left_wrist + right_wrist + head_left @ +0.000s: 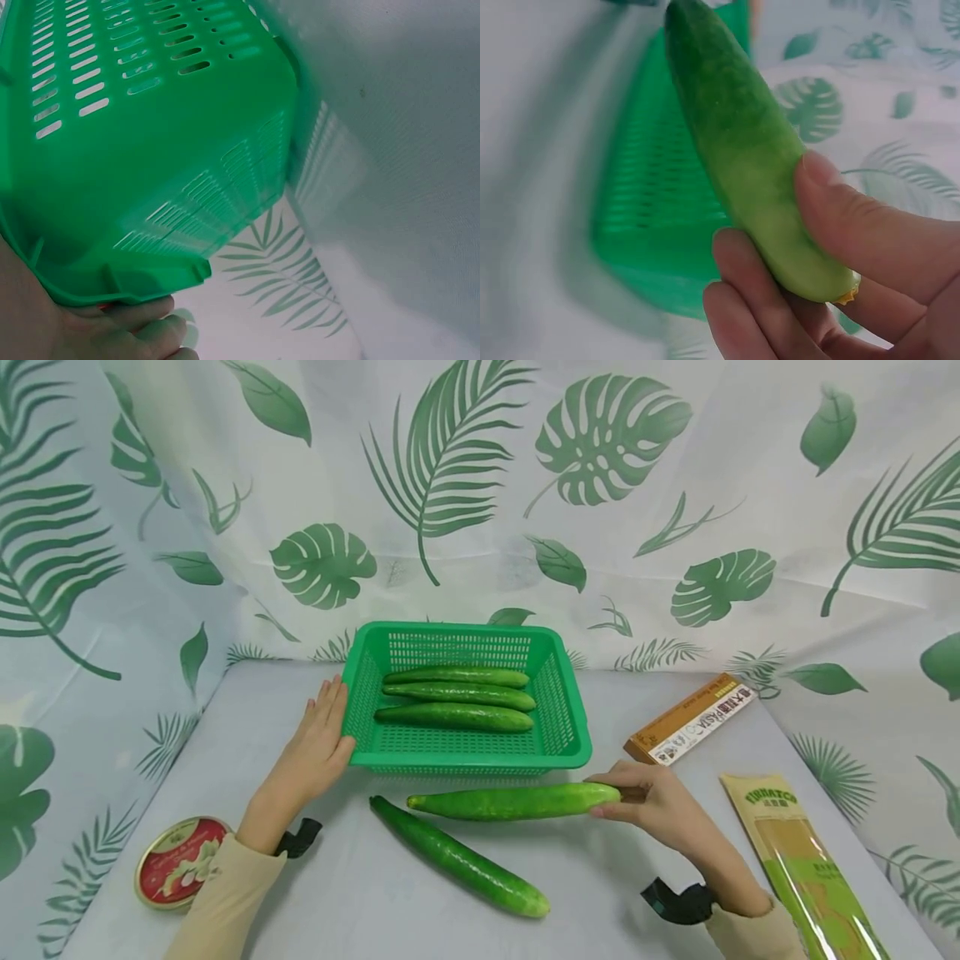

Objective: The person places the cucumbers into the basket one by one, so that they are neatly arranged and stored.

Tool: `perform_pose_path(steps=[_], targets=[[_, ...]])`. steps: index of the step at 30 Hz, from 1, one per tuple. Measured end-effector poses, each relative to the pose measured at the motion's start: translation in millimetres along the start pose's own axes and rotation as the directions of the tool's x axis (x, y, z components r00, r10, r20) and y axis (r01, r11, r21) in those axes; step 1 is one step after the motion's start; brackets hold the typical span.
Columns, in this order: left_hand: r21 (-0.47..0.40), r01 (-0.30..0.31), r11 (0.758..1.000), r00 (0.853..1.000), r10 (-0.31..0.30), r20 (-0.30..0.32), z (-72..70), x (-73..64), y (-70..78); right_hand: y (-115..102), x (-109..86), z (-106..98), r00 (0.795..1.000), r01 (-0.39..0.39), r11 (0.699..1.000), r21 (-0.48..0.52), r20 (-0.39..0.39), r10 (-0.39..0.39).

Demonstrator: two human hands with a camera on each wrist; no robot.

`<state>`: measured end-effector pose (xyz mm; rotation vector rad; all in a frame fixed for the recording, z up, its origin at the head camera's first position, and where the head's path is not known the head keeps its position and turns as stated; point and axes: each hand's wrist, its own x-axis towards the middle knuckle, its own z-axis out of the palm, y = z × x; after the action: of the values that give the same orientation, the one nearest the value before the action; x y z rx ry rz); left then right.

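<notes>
My right hand (651, 800) pinches the pale end of a cucumber (502, 802) between thumb and fingers. This cucumber is held roughly level in front of the green basket (480, 760). In the right wrist view the thumb (855, 217) lies along its side, the fingers on the other. Three more cucumbers (453, 717) lie side by side inside the basket. Another cucumber (465, 860) lies slantwise on the table, nearer to me. With fingers extended, my left hand (313, 745) rests against the basket's left rim, and the left wrist view shows its fingers (146, 330) by that rim.
A round red tin (180, 864) stands at the left, beside my left sleeve. To the right are a brown and white pasta box (690, 718) and a long green-and-yellow packet (806, 868). A leaf-print curtain (465, 568) hangs behind the basket.
</notes>
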<state>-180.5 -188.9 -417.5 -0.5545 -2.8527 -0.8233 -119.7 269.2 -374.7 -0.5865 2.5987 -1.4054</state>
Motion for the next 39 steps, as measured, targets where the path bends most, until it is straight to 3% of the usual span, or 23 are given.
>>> perform_pose_path(steps=[8, 16, 21, 28, 34, 39], targets=[[-0.001, -0.002, 1.000, 1.000, 0.002, 0.001, -0.4, 0.1, -0.3, -36.3, 4.1, -25.6, 0.991, 0.109, 0.994, -0.031, -0.070, -0.111], [0.010, 0.004, 1.000, 1.000, -0.004, 0.008, -0.2, 1.1, -0.1, -56.4, 42.0, -36.1, 0.989, 0.013, 1.000, -0.006, -0.144, -0.014], [0.008, 0.003, 1.000, 1.000, -0.003, 0.004, 0.0, 1.1, -0.3, -49.9, 78.9, -28.3, 0.994, -0.015, 0.999, 0.034, -0.107, 0.018], [-0.001, 0.006, 1.000, 1.000, -0.006, -0.001, 0.3, 0.6, -0.1, -21.3, 121.8, -3.8, 0.994, -0.082, 0.996, 0.041, -0.063, 0.085], [-0.008, 0.004, 1.000, 1.000, -0.004, -0.004, 1.3, 0.7, -0.2, -5.3, 135.0, 13.5, 0.992, -0.120, 0.992, 0.028, -0.046, 0.121], [-0.007, 0.003, 1.000, 1.000, -0.003, 0.003, -0.4, 0.6, 0.6, -5.2, 137.6, 23.1, 0.994, -0.107, 0.990, -0.092, -0.040, 0.103]])
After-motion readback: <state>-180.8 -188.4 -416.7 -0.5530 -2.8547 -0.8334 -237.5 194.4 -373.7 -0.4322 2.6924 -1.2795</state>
